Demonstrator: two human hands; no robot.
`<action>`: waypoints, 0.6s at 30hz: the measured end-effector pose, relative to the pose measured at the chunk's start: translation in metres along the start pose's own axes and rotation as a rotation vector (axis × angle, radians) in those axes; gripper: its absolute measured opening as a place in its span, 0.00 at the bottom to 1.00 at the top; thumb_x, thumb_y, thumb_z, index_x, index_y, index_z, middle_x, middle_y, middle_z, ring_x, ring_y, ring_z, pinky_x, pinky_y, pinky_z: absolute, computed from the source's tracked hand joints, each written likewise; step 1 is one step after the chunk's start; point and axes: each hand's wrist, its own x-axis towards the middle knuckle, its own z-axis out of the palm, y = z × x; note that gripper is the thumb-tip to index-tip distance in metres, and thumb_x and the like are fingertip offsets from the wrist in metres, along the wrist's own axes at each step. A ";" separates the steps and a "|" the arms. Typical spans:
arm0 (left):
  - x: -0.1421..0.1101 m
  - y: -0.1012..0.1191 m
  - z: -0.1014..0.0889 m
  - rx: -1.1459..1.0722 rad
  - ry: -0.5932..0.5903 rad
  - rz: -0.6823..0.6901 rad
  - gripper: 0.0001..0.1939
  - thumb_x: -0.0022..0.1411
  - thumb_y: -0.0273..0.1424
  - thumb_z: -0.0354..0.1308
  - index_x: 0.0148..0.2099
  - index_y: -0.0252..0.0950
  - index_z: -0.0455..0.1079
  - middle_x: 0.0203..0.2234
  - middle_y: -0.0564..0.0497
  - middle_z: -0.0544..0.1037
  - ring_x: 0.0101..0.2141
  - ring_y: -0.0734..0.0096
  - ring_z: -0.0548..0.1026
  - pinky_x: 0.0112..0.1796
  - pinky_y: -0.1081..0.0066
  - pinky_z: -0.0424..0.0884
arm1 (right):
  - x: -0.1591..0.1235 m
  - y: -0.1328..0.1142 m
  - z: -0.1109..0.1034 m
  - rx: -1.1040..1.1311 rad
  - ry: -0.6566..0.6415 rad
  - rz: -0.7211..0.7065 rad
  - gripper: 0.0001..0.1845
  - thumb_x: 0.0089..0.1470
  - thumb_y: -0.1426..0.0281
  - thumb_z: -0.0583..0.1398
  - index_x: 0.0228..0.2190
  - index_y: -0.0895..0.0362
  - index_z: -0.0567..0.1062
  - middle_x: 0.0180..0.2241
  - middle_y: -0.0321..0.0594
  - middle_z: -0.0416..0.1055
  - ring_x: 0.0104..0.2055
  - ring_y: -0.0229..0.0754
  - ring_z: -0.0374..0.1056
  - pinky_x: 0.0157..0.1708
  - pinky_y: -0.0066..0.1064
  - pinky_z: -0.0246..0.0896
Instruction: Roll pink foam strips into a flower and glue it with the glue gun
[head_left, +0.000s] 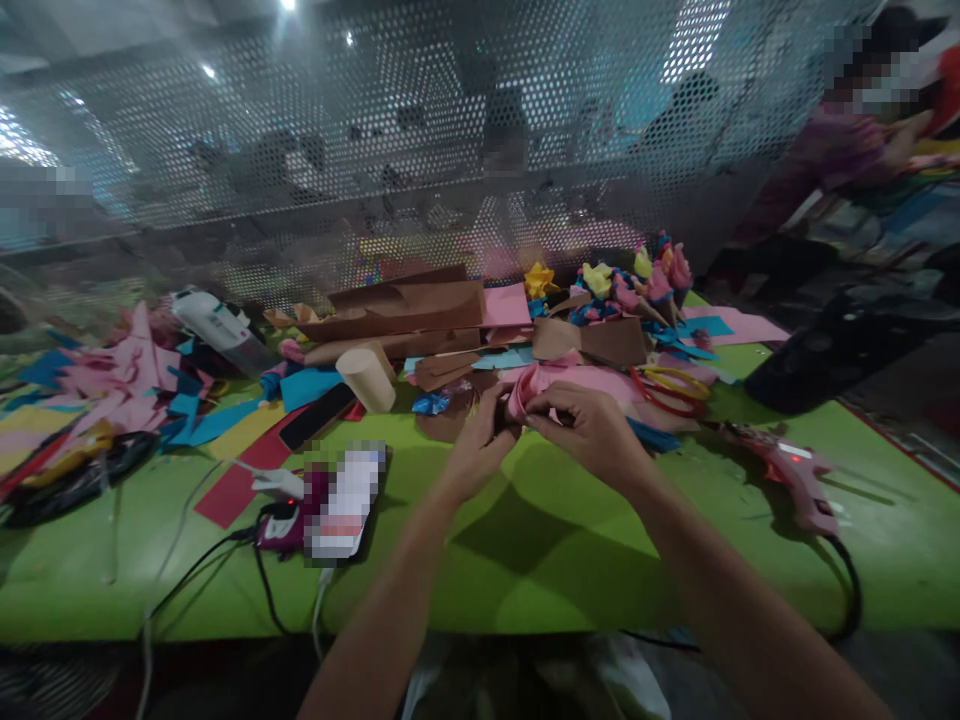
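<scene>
Both hands, left hand (480, 440) and right hand (589, 425), pinching pink paper (536, 385) above bare green table (525, 540).

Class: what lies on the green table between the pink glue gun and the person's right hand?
Head view: bare green table between glue gun and right hand.

We cannot see how the left hand (480, 440) closes on the pink paper piece (525, 392): its fingertips are hidden behind the folds, and the grip of the right hand (589, 425) is partly covered by its own knuckles. Both forearms are cut off by the near edge. A pixelated patch hides the flat object (345, 500) near left on the table (525, 560). Beyond the perforated screen (420, 150) only blurred shapes show. At far right a person (847, 150) is cut by the edge. The small paper figures (637, 280) are too small to make out.
</scene>
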 end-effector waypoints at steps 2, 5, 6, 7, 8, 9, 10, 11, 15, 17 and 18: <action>-0.001 0.001 -0.001 0.012 -0.013 -0.012 0.27 0.62 0.33 0.53 0.62 0.37 0.57 0.58 0.41 0.69 0.57 0.58 0.66 0.60 0.59 0.57 | 0.000 0.000 -0.001 -0.001 -0.011 -0.004 0.07 0.56 0.76 0.60 0.30 0.56 0.79 0.27 0.38 0.75 0.28 0.38 0.69 0.28 0.27 0.61; -0.001 0.003 -0.001 0.026 -0.031 -0.008 0.25 0.61 0.33 0.52 0.60 0.37 0.59 0.57 0.42 0.70 0.56 0.59 0.67 0.59 0.60 0.59 | 0.000 0.000 -0.001 -0.049 -0.033 -0.019 0.07 0.56 0.76 0.61 0.30 0.56 0.79 0.28 0.38 0.75 0.28 0.38 0.69 0.29 0.27 0.61; -0.001 0.003 -0.001 0.035 -0.035 -0.009 0.23 0.61 0.33 0.52 0.59 0.37 0.60 0.56 0.43 0.70 0.54 0.59 0.68 0.58 0.60 0.60 | 0.000 0.000 -0.001 -0.079 -0.035 -0.022 0.07 0.56 0.76 0.61 0.31 0.56 0.79 0.29 0.38 0.75 0.29 0.38 0.69 0.29 0.27 0.61; -0.001 0.003 -0.001 0.046 -0.039 -0.012 0.22 0.61 0.33 0.52 0.57 0.36 0.61 0.54 0.43 0.71 0.53 0.59 0.68 0.57 0.60 0.61 | -0.001 0.001 0.000 -0.110 -0.031 -0.027 0.07 0.56 0.75 0.61 0.31 0.55 0.79 0.30 0.39 0.75 0.30 0.39 0.70 0.30 0.28 0.61; -0.001 0.003 0.000 0.056 -0.042 -0.016 0.20 0.61 0.33 0.52 0.55 0.36 0.61 0.51 0.44 0.72 0.51 0.60 0.69 0.55 0.60 0.63 | -0.002 0.001 0.002 -0.141 -0.021 -0.034 0.07 0.57 0.75 0.60 0.31 0.55 0.79 0.30 0.39 0.76 0.31 0.39 0.70 0.32 0.28 0.62; -0.001 0.003 0.001 0.061 -0.043 -0.018 0.19 0.61 0.33 0.53 0.54 0.36 0.62 0.49 0.45 0.73 0.49 0.61 0.69 0.54 0.61 0.64 | -0.003 0.001 0.003 -0.169 -0.004 -0.043 0.06 0.57 0.74 0.60 0.32 0.55 0.79 0.31 0.40 0.76 0.32 0.40 0.71 0.33 0.29 0.62; -0.001 0.002 0.001 0.059 -0.041 -0.016 0.19 0.60 0.33 0.53 0.53 0.36 0.62 0.47 0.45 0.73 0.48 0.61 0.69 0.52 0.62 0.65 | -0.004 0.001 0.005 -0.193 0.017 -0.052 0.06 0.58 0.74 0.60 0.32 0.55 0.79 0.31 0.40 0.76 0.33 0.41 0.71 0.33 0.29 0.63; -0.001 0.001 0.002 0.048 -0.039 -0.010 0.19 0.60 0.34 0.54 0.53 0.36 0.62 0.46 0.46 0.73 0.47 0.62 0.69 0.51 0.63 0.66 | -0.004 0.001 0.007 -0.211 0.039 -0.063 0.06 0.58 0.74 0.60 0.32 0.55 0.79 0.32 0.41 0.76 0.33 0.41 0.72 0.34 0.30 0.63; 0.000 -0.005 0.006 -0.020 -0.030 0.014 0.21 0.60 0.36 0.56 0.54 0.36 0.61 0.45 0.47 0.72 0.45 0.65 0.69 0.49 0.65 0.67 | -0.007 0.001 0.013 -0.243 0.099 -0.081 0.07 0.56 0.76 0.60 0.33 0.54 0.78 0.33 0.41 0.76 0.34 0.42 0.72 0.33 0.30 0.64; 0.000 -0.007 0.006 -0.051 -0.024 0.021 0.22 0.60 0.36 0.57 0.55 0.37 0.60 0.46 0.47 0.71 0.46 0.65 0.69 0.51 0.64 0.66 | -0.007 0.001 0.014 -0.229 0.100 -0.081 0.07 0.56 0.76 0.60 0.33 0.54 0.78 0.32 0.41 0.75 0.34 0.42 0.72 0.33 0.30 0.64; 0.000 -0.007 0.006 -0.072 -0.022 0.022 0.22 0.60 0.36 0.56 0.56 0.37 0.61 0.47 0.47 0.71 0.47 0.64 0.68 0.52 0.63 0.65 | -0.007 0.001 0.013 -0.214 0.093 -0.079 0.07 0.56 0.76 0.60 0.32 0.54 0.78 0.32 0.40 0.75 0.33 0.42 0.71 0.33 0.30 0.64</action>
